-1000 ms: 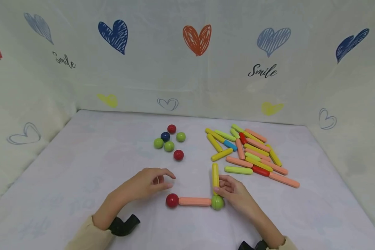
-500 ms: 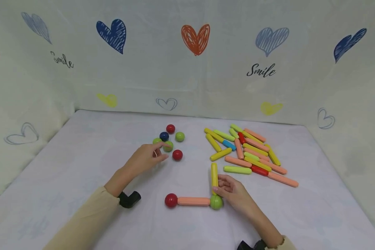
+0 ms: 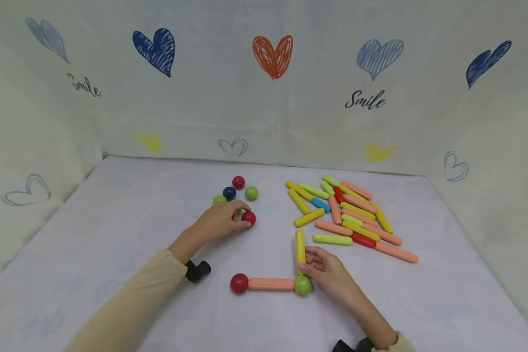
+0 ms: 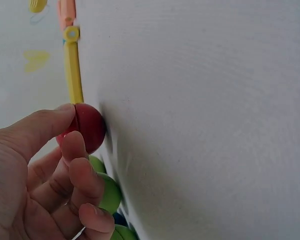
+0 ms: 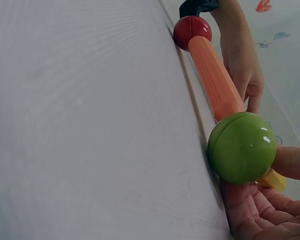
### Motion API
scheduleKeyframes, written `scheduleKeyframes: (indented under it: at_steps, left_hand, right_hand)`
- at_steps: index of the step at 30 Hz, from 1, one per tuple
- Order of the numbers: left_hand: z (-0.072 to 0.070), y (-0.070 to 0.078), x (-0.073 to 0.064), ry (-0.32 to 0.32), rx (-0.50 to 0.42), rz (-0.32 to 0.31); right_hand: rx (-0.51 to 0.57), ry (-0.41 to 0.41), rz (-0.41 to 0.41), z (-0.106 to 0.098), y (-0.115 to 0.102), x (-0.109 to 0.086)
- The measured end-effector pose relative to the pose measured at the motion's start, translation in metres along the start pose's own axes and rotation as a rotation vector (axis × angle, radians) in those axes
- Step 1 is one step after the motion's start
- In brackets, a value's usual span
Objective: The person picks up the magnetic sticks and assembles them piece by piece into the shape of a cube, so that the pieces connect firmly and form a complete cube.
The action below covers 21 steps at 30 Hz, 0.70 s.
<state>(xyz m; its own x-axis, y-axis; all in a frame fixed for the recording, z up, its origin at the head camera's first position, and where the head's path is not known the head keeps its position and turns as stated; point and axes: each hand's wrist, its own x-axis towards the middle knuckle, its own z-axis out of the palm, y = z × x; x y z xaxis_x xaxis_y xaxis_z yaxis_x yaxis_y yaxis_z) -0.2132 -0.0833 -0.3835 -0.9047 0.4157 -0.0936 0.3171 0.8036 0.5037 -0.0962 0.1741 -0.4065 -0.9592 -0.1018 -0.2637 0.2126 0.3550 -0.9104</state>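
Observation:
My left hand [image 3: 220,218] pinches a red ball [image 3: 248,218] on the table between thumb and fingers; the left wrist view shows the thumb on the near side of the red ball [image 4: 91,129]. My right hand [image 3: 330,274] holds the lower part of a yellow stick [image 3: 299,247] by thumb and fingers. That stick meets a green ball [image 3: 303,285], which is joined by an orange-pink stick [image 3: 271,284] to another red ball [image 3: 239,283]. In the right wrist view the green ball [image 5: 242,148] hides most of the yellow stick.
Around my left hand lie a dark blue ball [image 3: 230,193], a red ball [image 3: 238,182] and several green balls [image 3: 252,193], one partly hidden. Loose coloured sticks [image 3: 360,210] form a pile at the right. A printed cloth wall [image 3: 264,112] stands behind the white table [image 3: 158,176].
My left hand has gone forward from beside the joined pieces, over the green balls, then right onto the nearest loose red ball, which it now pinches. My right hand keeps its place.

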Motion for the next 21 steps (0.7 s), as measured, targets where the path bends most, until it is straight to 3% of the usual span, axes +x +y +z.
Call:
scheduleKeyframes:
  at_steps: [5, 10, 21]
  left_hand:
    - [0.0, 0.006, 0.005, -0.036, -0.023, 0.014]
    - [0.009, 0.016, 0.015, -0.092, -0.078, 0.058]
    - [0.021, 0.045, 0.035, -0.232, -0.157, 0.081]
  right_hand:
    - [-0.014, 0.028, 0.043, 0.002, -0.001, 0.0]
    - [-0.021, 0.039, 0.091, 0.003, -0.001, -0.001]
    - [-0.008, 0.063, 0.119, 0.005, -0.003, 0.001]
